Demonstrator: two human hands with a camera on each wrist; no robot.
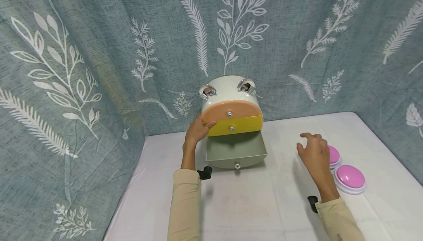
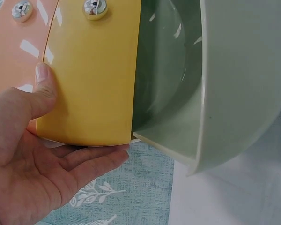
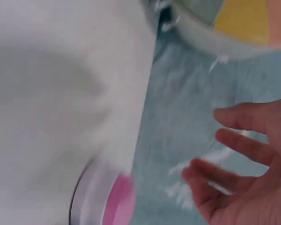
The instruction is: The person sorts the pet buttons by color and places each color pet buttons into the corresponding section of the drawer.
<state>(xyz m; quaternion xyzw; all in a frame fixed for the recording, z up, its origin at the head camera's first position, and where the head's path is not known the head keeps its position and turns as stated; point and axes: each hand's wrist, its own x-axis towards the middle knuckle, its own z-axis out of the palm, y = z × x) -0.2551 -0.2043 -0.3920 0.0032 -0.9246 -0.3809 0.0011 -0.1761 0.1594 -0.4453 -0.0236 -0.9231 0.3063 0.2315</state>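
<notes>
A small rounded drawer cabinet with a white shell and two silver ear-like rings stands at the table's back. Its peach drawer and yellow drawer are closed, while the bottom grey-green drawer is pulled out, with nothing visible inside. My left hand holds the cabinet's left side, thumb on the front near the seam of the upper drawers and fingers along the side. To the right, my right hand hovers over the table with loosely bent fingers and holds nothing.
Two pink domed discs with white bases lie at the right: a nearer disc and a farther disc, partly hidden by the right hand. A white cloth covers the table. Behind it hangs a blue-green leaf-patterned curtain.
</notes>
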